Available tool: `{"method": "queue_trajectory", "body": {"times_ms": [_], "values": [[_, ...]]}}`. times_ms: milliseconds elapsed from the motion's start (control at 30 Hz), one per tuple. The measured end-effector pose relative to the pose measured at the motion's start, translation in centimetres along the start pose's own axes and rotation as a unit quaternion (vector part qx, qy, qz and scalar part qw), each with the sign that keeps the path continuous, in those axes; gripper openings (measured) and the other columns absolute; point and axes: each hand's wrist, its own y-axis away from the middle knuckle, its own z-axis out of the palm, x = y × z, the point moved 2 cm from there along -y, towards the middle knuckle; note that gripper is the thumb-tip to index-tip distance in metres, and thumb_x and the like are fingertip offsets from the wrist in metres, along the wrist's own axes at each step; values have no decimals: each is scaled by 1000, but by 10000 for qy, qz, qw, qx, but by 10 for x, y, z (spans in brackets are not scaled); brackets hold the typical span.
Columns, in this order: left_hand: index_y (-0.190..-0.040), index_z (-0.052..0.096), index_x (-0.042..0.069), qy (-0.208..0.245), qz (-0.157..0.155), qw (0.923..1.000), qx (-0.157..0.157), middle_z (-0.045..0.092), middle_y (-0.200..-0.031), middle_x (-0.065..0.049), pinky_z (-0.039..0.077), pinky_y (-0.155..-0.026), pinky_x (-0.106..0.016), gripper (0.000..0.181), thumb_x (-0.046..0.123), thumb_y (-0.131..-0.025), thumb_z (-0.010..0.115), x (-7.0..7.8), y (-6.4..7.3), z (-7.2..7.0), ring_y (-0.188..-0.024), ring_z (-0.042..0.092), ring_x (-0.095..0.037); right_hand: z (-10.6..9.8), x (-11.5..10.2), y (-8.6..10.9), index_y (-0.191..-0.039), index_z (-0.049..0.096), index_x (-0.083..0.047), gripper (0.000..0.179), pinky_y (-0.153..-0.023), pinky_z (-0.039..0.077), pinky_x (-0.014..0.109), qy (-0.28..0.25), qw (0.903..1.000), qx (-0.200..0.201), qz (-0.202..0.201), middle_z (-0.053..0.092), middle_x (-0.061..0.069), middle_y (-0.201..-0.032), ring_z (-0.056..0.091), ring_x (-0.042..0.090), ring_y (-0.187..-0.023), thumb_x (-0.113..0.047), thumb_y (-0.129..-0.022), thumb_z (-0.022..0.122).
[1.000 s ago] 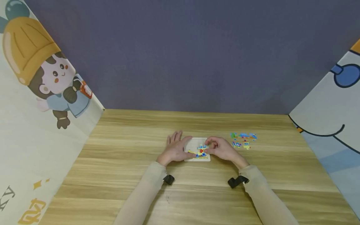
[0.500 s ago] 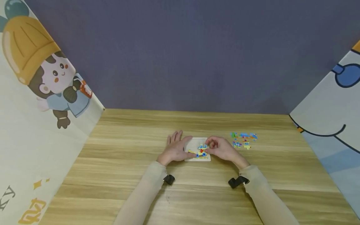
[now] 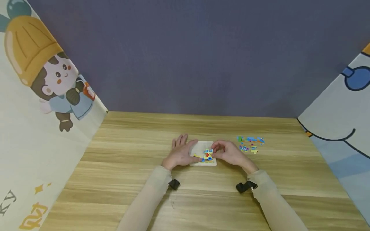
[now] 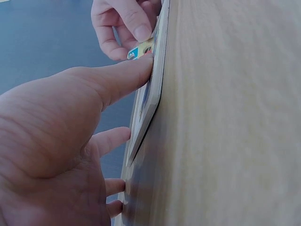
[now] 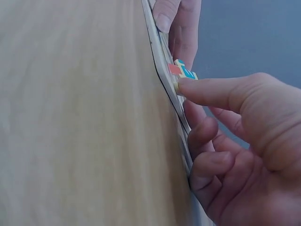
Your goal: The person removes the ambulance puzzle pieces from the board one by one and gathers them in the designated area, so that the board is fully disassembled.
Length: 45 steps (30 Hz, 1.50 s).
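A white puzzle board [image 3: 199, 146] lies on the table between both hands. On its lower right part sits a yellow, red and blue vehicle picture [image 3: 207, 158] made of puzzle pieces. My left hand [image 3: 180, 155] rests at the board's left side, its straight thumb pressing on the picture and its fingers spread past the far edge. At the right side, my right hand [image 3: 229, 153] pinches a puzzle piece [image 5: 186, 71] between thumb and index finger, with its other fingers curled. In the right wrist view this piece, with blue and red parts, stands tilted up from the board.
Several loose puzzle pieces [image 3: 251, 139], blue, green, purple and yellow, lie on the wooden table [image 3: 138, 144] to the right of the board. A dark panel [image 3: 199, 57] rises behind the table, and printed panels [image 3: 57, 77] stand at both sides.
My right hand has shifted very slightly to the right. The left hand, the board and the loose pieces stay where they were.
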Motion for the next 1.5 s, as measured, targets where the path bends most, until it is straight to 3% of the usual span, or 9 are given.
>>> {"method": "queue_trajectory", "body": {"times_ms": [400, 667, 1000, 1167, 1333, 1500], "values": [[-164, 44, 27, -59, 4, 10000, -9, 13, -179, -20, -2, -133, -65, 87, 58, -90, 77, 0, -1, 1, -167, 5, -42, 0, 3, 0, -116, 74, -10, 19, -78, 55, 28, -214, 9997, -1, -97, 74, 9, -108, 67, 19, -88, -16, -98, 77], [-164, 44, 27, -7, 25, 10000, 1, 12, -179, -19, -3, -133, -64, 86, 58, -91, 77, 0, -1, 1, -167, 4, -41, 1, 3, -1, -116, 75, -11, 19, -75, 54, 27, -188, 9998, -6, -119, 76, 8, -111, 66, 16, -82, -15, -97, 78], [-163, 45, 25, 10, 56, 10000, 43, 13, -178, -20, 0, -133, -66, 87, 58, -90, 78, -1, -1, 3, -166, 6, -42, 2, 8, 0, -118, 73, -6, 23, -87, 58, 26, -380, 9992, 124, -57, 77, 12, -114, 72, 17, -103, -14, -97, 78], [-163, 45, 25, 53, 86, 9999, 9, 13, -179, -20, 0, -132, -67, 87, 58, -90, 78, 0, 1, 4, -166, 5, -42, 2, 10, 4, -118, 73, -6, 22, -76, 57, 25, -544, 9981, 226, 205, 76, 12, -112, 69, 17, -96, -15, -97, 77], [-163, 44, 26, 23, 36, 10000, 30, 13, -179, -19, -1, -133, -65, 87, 58, -90, 78, 0, 2, 3, -166, 5, -42, 1, 8, 7, -121, 71, -6, 25, -59, 52, 25, -670, 9967, 162, 436, 75, 12, -107, 62, 15, -75, -19, -100, 74], [-163, 44, 26, 21, 29, 10000, 28, 12, -179, -19, -1, -133, -65, 86, 57, -90, 78, -1, 1, 3, -167, 5, -41, -2, 9, 8, -126, 69, -4, 31, -53, 50, 26, -763, 9955, 115, 556, 76, 14, -107, 59, 13, -66, -21, -101, 73]]}}
